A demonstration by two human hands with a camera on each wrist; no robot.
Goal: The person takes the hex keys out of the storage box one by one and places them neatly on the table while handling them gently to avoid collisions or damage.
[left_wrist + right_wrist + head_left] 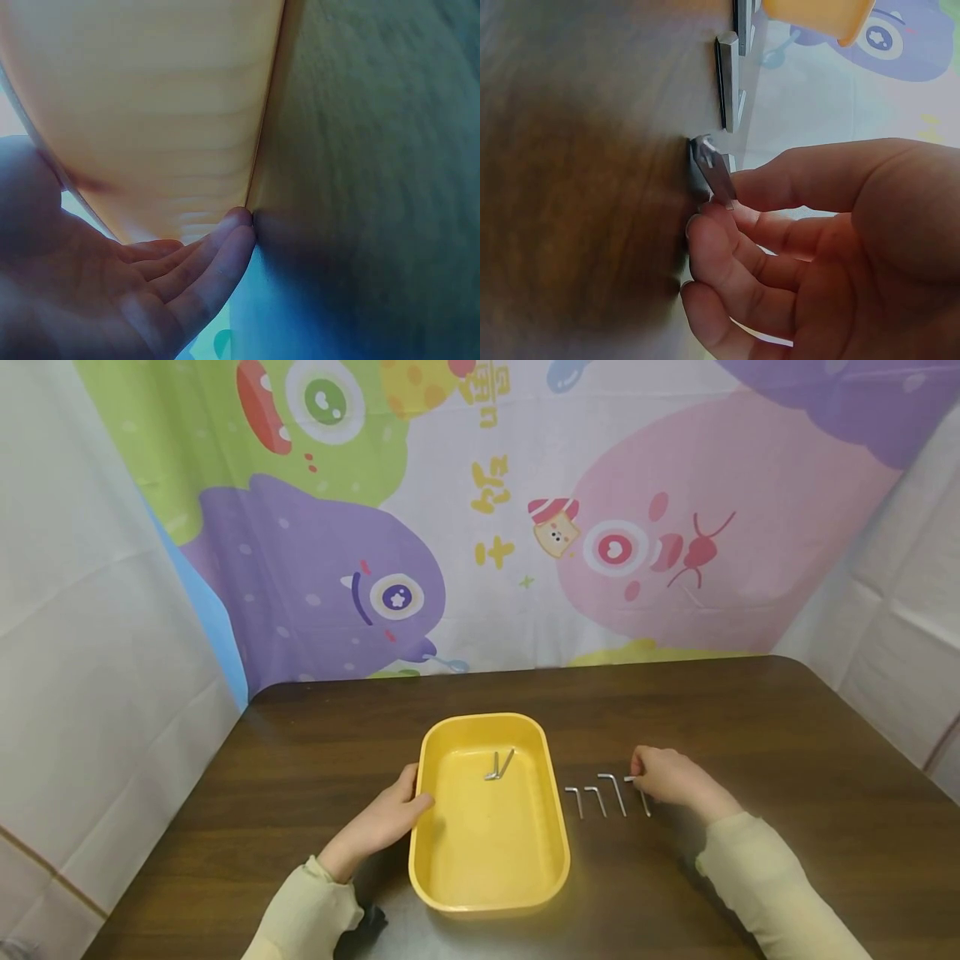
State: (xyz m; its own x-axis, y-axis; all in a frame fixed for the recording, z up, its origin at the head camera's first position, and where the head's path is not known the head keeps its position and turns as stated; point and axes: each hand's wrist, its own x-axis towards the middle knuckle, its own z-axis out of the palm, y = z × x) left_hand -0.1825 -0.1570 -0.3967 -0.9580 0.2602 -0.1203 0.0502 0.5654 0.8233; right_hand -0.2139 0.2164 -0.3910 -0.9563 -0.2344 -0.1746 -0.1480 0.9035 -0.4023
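Note:
A yellow plastic tray (491,852) stands on the table, and two silver hex keys (506,764) lie together near its far end. My left hand (378,818) grips the tray's left side, thumb over the rim and fingers (217,259) against the outer wall near the tabletop. To the right of the tray, three hex keys (616,793) lie in a row with their short ends at the top. At the row's right end my right hand (678,781) pinches another hex key (715,169) between thumb and fingers, close over the table.
The dark wooden table (330,727) has a cartoon-printed curtain (495,610) along its far edge. White cloth hangs at both sides. A small black object (369,927) shows beside the left sleeve at the near edge.

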